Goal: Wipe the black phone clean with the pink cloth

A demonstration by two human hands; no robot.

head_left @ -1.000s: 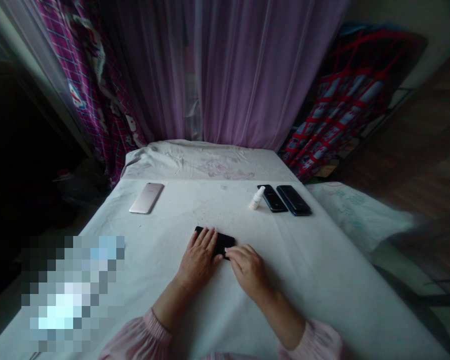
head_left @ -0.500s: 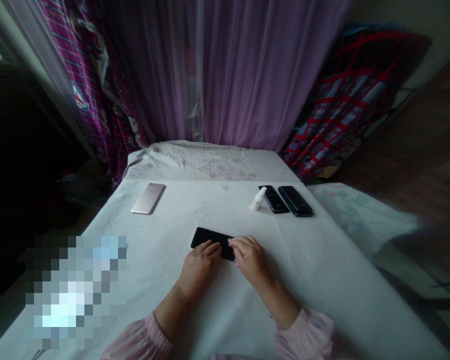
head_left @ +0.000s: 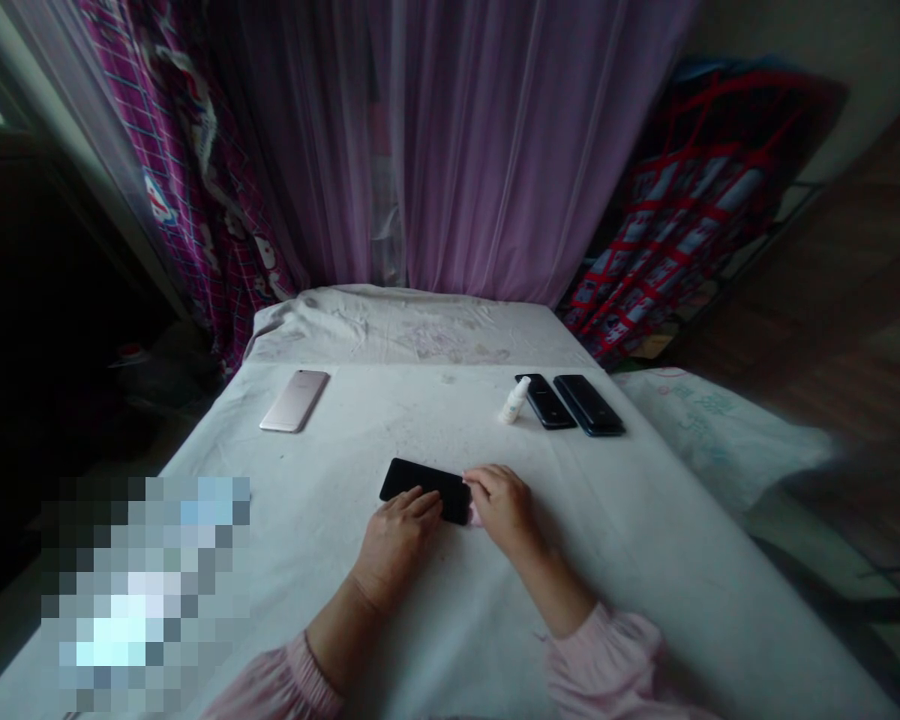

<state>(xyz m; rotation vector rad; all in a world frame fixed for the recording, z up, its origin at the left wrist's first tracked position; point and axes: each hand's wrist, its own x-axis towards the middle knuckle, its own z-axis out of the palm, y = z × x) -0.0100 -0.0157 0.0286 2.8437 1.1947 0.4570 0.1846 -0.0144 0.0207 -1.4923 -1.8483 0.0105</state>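
Observation:
A black smartphone (head_left: 424, 481) lies at a slant on the white-covered table, dark face up. My left hand (head_left: 397, 535) holds it against the table from the near side, fingers stretched across its lower edge; the thumb is hidden. At the phone's right end, my right hand (head_left: 501, 500) is closed with its fingers pinched on a small pink cloth (head_left: 475, 516). Only a bit of that cloth shows beneath the fingers and beside the phone's corner.
A small white spray bottle (head_left: 515, 401) stands beside a dark phone (head_left: 547, 402) at the back right. More dark phones (head_left: 589, 405), apparently stacked, lie further right. A rose-gold phone (head_left: 295, 402) is at the back left. A blurred-out bright patch (head_left: 150, 590) covers the left front.
My right hand has shifted slightly right, to the phone's end, uncovering more of the screen and the pink cloth. My left hand keeps its place on the phone.

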